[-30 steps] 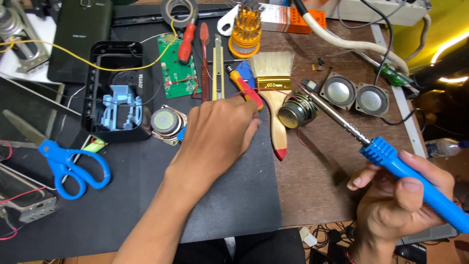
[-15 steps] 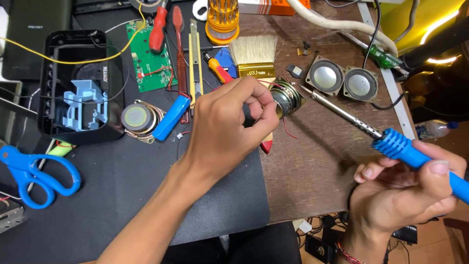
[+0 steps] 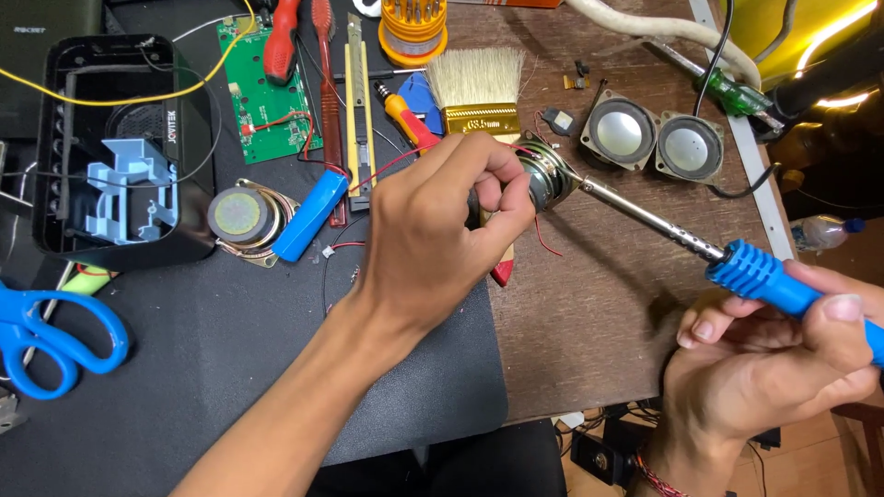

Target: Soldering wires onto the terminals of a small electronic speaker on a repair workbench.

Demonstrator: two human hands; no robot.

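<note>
Left hand (image 3: 442,230) has lifted the speaker (image 3: 543,177) (fingers pinching it) to the iron (image 3: 645,221); right hand (image 3: 783,368) grips its handle.

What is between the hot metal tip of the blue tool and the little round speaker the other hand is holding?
Nothing visible. The soldering iron in the right hand already has its tip at the rim of the small speaker pinched by the left hand.
</note>
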